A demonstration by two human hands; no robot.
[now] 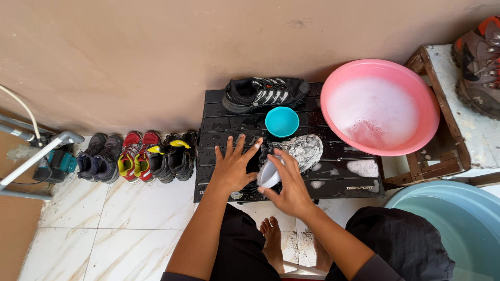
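Shoe: I see a soapy grey-white shoe (301, 151) lying on the black slatted table (354, 179), near the table's middle, just in front of the teal bowl (282, 122).
Long axis: it runs roughly left to right across the slats, tilted a little, the right end further from me.
Pointing: its rounded right end faces the pink basin (379, 106); I cannot tell toe from heel under the foam.
Left hand: my left hand (233, 166) is spread flat, fingers fanned wide and gripping nothing, pressing on the shoe's dark left end.
Right hand: my right hand (289, 184) is curled around a small white scoop-like object (270, 176), possibly a brush; its fingers are closed on it.
Shoe from the fingers: the foamy part lies just right of and beyond both hands, touching the right fingertips.
Nearer hand: the right one, by a little.
Around: a black shoe (264, 93) sits at the table's far edge; a row of shoes (138, 156) stands on the floor to the left.
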